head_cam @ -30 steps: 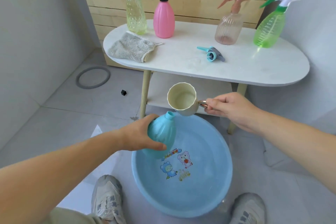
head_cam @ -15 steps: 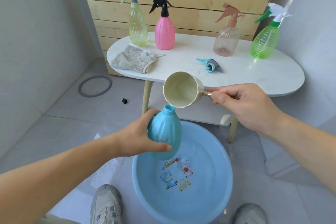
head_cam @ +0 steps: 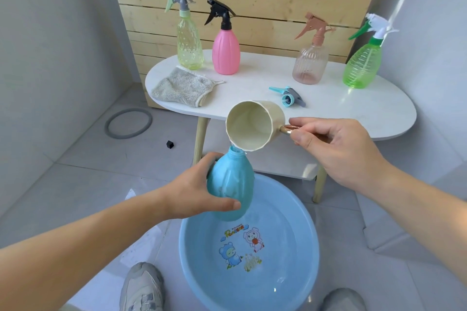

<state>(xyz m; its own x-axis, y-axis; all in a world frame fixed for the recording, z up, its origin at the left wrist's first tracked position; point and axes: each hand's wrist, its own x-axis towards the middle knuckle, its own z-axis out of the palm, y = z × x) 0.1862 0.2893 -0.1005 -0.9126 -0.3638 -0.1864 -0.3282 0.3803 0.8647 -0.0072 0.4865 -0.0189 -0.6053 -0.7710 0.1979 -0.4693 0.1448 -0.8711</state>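
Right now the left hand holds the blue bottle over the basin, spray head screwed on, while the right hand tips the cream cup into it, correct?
Not quite: in the head view the blue bottle has a bare open neck; a blue spray head lies on the table. The left hand, basin, right hand and cream cup are as you said.

Bare hands (head_cam: pixel 192 192) and forearms (head_cam: pixel 75 247), chunky pale grey trainers (head_cam: pixel 141 288), left laced, probably mesh-panelled, right mostly cropped
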